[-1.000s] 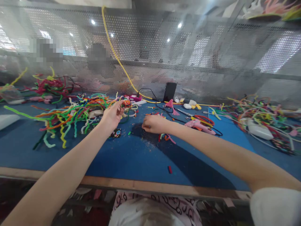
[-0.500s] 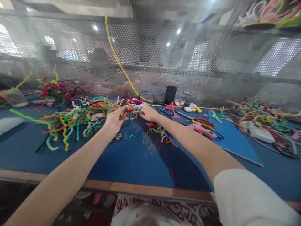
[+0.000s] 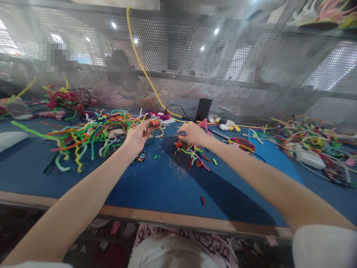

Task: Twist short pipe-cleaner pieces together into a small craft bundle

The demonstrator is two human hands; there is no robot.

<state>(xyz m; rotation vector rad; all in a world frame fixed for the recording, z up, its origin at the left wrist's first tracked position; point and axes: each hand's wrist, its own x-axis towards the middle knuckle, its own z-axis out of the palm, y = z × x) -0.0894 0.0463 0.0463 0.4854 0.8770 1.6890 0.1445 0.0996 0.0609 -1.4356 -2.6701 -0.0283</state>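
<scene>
Two bare forearms (image 3: 86,197) reached in from the lower corners of the frame, over the wooden edge (image 3: 156,216) of a blue tabletop (image 3: 139,190). Just beyond that edge, low and right of centre, lay a short red stub (image 3: 202,200). Farther in, around the middle, a loose cluster of pipe-cleaner cuttings (image 3: 195,155) spread in green, red and orange. Over its far side hung the right hand (image 3: 191,133), fingers bent; whether they gripped anything could not be told. Left of centre, the left hand (image 3: 138,136) pinched a small orange, flower-like piece (image 3: 155,123) at its fingertips, above the table. A tangle of long pipe cleaners (image 3: 80,137) sprawled beside that hand, across the left of the frame, while red-handled scissors (image 3: 243,143) lay right of centre. Behind, a dark phone (image 3: 203,108) leaned near a perforated metal screen (image 3: 173,74), down which a yellow cord (image 3: 141,67) ran in the upper middle.
</scene>
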